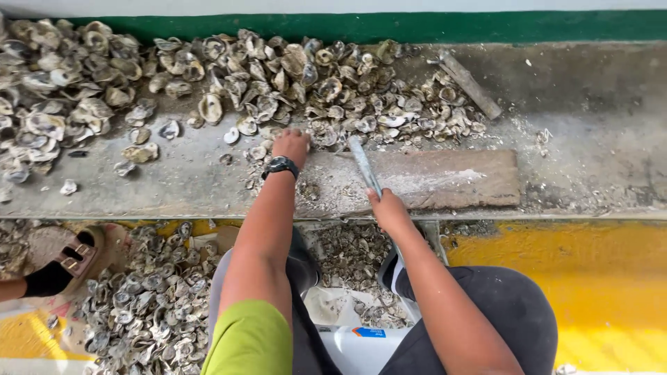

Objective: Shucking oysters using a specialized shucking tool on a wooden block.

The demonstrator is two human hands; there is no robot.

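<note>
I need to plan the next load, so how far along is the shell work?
Done: a heap of shells lies on the floor below the ledge. In hand: the right hand grips a metal bar over the wooden board, while the left hand reaches into the shell pile. Left: that big pile along the ledge.

Rough, chalky oyster shells (264,76); matt grey metal bar (364,165); worn wooden board (451,179); gritty concrete counter (590,139).

Grey-white oyster shells (278,76) cover the grey surface (590,125); green band (486,26) at twelve o'clock, yellow floor (611,292) at four, black wristwatch (281,165).
</note>
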